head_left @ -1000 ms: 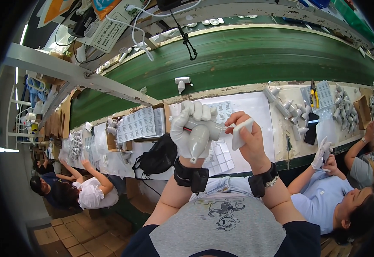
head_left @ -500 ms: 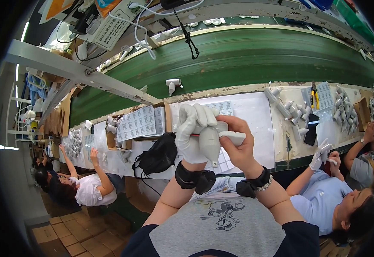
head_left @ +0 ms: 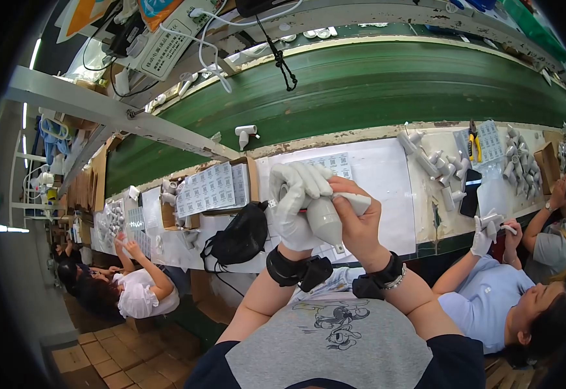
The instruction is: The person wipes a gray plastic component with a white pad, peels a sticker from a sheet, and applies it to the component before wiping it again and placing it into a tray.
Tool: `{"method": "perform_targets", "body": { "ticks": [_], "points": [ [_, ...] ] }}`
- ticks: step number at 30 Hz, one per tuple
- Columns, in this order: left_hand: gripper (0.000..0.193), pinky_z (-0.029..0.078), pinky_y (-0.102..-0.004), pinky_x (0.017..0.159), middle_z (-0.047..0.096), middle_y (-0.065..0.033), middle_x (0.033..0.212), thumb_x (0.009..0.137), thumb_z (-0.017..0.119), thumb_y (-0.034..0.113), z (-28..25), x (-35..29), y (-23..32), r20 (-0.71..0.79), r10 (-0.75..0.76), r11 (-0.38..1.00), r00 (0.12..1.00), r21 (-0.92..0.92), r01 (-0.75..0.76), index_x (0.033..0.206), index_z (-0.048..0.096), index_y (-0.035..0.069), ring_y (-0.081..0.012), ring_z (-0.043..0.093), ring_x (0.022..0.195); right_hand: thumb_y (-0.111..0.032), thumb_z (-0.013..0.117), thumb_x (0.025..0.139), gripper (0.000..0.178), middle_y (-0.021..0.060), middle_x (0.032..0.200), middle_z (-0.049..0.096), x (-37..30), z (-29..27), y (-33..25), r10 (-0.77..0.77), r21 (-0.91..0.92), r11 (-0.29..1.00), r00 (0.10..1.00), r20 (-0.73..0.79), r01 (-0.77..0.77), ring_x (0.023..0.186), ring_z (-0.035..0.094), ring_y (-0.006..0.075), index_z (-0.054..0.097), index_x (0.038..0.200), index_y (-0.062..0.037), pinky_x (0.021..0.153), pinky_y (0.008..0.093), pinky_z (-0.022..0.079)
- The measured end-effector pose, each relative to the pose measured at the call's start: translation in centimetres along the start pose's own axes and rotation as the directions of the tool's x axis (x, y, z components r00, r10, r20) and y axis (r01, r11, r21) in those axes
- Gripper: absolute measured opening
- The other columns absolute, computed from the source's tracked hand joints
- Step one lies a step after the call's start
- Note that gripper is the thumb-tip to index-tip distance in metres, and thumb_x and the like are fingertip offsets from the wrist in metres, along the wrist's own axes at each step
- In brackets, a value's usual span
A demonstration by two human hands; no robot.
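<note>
My left hand (head_left: 292,211), in a white glove, curls round a light-grey plastic device (head_left: 324,220) with a rounded body narrowing to a small tip. The tip points down and to the right, toward me. From the other side, my bare right hand (head_left: 364,227) closes on the same device, its thumb pressing near a white, blunt-ended piece (head_left: 359,203) that sticks out to the right. Whether this piece is joined to the device cannot be made out. Both hands are above the white-covered table (head_left: 386,194), close to a sheet of printed labels (head_left: 338,162).
A black bag (head_left: 241,236) and a carton with label sheets (head_left: 205,188) are at left. One white T-shaped device (head_left: 245,135) rests on the green conveyor (head_left: 360,84). More grey devices (head_left: 448,165), yellow-handled pliers (head_left: 474,142) and a phone (head_left: 471,193) lie right, near a co-worker (head_left: 490,298).
The device has turned in my hands, its tip swinging to the right. My right hand has shifted its grip, and the white piece now slants. The T-shaped device on the conveyor appears further left.
</note>
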State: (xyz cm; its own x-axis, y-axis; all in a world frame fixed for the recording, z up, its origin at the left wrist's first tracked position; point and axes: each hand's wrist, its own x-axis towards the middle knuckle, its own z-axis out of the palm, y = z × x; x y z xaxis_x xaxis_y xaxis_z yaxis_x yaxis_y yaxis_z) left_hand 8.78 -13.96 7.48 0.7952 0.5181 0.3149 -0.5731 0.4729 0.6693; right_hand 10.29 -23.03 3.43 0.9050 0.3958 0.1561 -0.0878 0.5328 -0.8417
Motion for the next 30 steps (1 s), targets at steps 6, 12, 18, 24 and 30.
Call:
{"method": "perform_targets", "body": {
  "ticks": [6,12,18,24,30],
  "points": [
    [0.011,0.038,-0.0356,0.079,0.043,-0.0047,0.067,0.082,0.045,0.012,0.0,-1.0,-0.1,-0.013,-0.066,0.979,0.998,0.190,0.067,0.075,0.038,0.008,-0.0175,0.046,0.067,-0.007,0.052,0.087,0.020,0.0119,0.096,0.062,0.6,-0.1,-0.3,0.272,0.112,0.959,0.956,-0.112,-0.260,0.091,0.056,0.0139,0.059,0.102,0.0020,0.082,0.0280,0.043],
    [0.020,0.043,-0.0342,0.073,0.047,-0.0065,0.069,0.085,0.049,0.018,-2.2,0.3,-0.6,-0.180,-0.267,0.944,0.947,-0.244,0.220,0.072,0.041,0.005,-0.0182,0.048,0.064,-0.016,0.048,0.090,0.027,0.0091,0.086,0.060,1.4,-0.2,-0.4,0.301,0.258,0.928,0.948,-0.100,-0.267,0.082,0.056,0.0128,0.051,0.110,0.0010,0.077,0.0278,0.045],
    [0.025,0.043,-0.0363,0.083,0.053,-0.0069,0.075,0.085,0.054,0.028,-4.6,1.0,-0.5,-0.327,-0.499,0.789,0.802,-0.555,0.264,0.077,0.048,0.005,-0.0181,0.051,0.071,-0.022,0.043,0.092,0.027,0.0090,0.082,0.057,1.9,-2.1,-0.5,0.315,0.247,0.926,0.945,-0.092,-0.285,0.077,0.053,0.0147,0.046,0.110,-0.0022,0.072,0.0282,0.044],
    [0.024,0.041,-0.0386,0.090,0.056,-0.0076,0.087,0.085,0.055,0.027,-3.0,1.2,-0.1,-0.427,-0.571,0.790,0.701,-0.516,0.330,0.088,0.051,0.003,-0.0210,0.052,0.086,-0.019,0.041,0.089,0.022,0.0105,0.082,0.056,1.3,-2.4,-0.8,0.302,0.352,0.899,0.951,-0.066,-0.261,0.078,0.052,0.0178,0.045,0.105,-0.0052,0.074,0.0310,0.042],
    [0.020,0.042,-0.0366,0.087,0.054,-0.0060,0.096,0.089,0.050,0.024,-2.1,0.6,0.7,-0.347,-0.536,0.829,0.770,-0.391,0.400,0.097,0.051,0.006,-0.0179,0.052,0.096,-0.015,0.046,0.084,0.018,0.0126,0.096,0.054,1.4,-2.2,-1.4,0.202,0.226,0.956,0.978,-0.047,-0.186,0.088,0.052,0.0199,0.047,0.099,-0.0062,0.081,0.0329,0.040]
  ]
}}
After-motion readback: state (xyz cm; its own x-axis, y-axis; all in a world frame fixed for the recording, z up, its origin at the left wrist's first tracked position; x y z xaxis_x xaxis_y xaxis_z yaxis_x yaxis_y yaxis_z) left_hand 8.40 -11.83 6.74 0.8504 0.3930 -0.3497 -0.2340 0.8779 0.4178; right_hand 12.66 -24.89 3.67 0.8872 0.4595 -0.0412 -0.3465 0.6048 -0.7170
